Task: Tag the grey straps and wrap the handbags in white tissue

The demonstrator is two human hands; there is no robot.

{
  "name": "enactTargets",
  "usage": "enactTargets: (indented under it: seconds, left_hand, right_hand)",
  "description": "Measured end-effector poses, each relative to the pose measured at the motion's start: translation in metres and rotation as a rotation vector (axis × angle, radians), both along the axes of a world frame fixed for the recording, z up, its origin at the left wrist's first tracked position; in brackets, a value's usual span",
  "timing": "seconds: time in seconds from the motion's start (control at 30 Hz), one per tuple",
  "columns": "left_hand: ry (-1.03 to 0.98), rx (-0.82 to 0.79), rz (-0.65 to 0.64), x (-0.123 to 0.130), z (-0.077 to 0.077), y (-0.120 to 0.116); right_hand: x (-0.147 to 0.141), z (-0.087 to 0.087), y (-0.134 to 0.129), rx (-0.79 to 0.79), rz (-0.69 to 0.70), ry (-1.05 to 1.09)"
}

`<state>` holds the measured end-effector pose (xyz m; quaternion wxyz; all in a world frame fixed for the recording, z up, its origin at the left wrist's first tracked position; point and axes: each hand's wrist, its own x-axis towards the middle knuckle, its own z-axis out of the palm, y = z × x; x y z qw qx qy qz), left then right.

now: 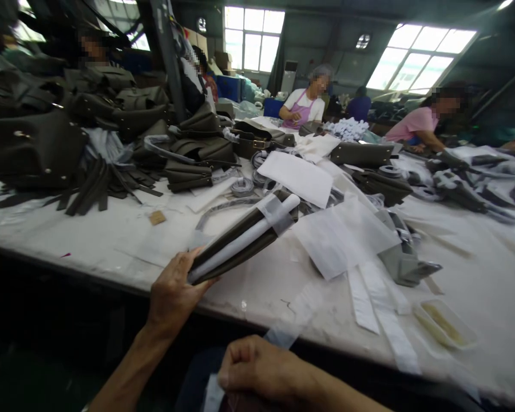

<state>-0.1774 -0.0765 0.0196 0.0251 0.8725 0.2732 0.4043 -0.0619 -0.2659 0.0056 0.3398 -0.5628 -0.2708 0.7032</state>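
My left hand (174, 286) is closed around the near end of a dark olive bag (240, 254), tilted above the white table. A white padded roll (229, 252) runs along the bag between its dark sides. Clear film (277, 212) wraps the bag's far end. Low in front of me, my right hand (257, 366) is curled into a fist. A translucent strip (285, 332) shows just behind the fist, and a pale piece (213, 393) shows below it. What the fingers grip is hidden.
White sheets (343, 234) and white strips (364, 303) lie to the right, by a grey tape dispenser (407, 263) and a plastic tray (444, 323). Dark bags (36, 149) and straps (88, 186) are heaped left. Other people work across the table (124, 234).
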Motion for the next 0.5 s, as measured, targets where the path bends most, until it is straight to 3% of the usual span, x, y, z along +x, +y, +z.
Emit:
enactTargets:
  seconds: [0.13, 0.2, 0.33, 0.5]
  left_hand:
    - [-0.044, -0.069, -0.004, -0.006, 0.000, 0.004]
    - [-0.071, -0.099, 0.009, -0.010, -0.001, 0.007]
    - [-0.131, -0.169, 0.019, -0.017, -0.003, 0.011]
    - [-0.193, -0.221, 0.084, -0.023, -0.005, 0.020]
  right_hand:
    - [-0.019, -0.008, 0.053, -0.064, -0.034, 0.436]
    - [-0.013, -0.003, 0.074, -0.049, -0.192, 0.507]
    - [0.024, 0.014, 0.105, 0.080, -0.598, 0.362]
    - [0.072, 0.008, 0.156, 0.284, -0.712, 0.036]
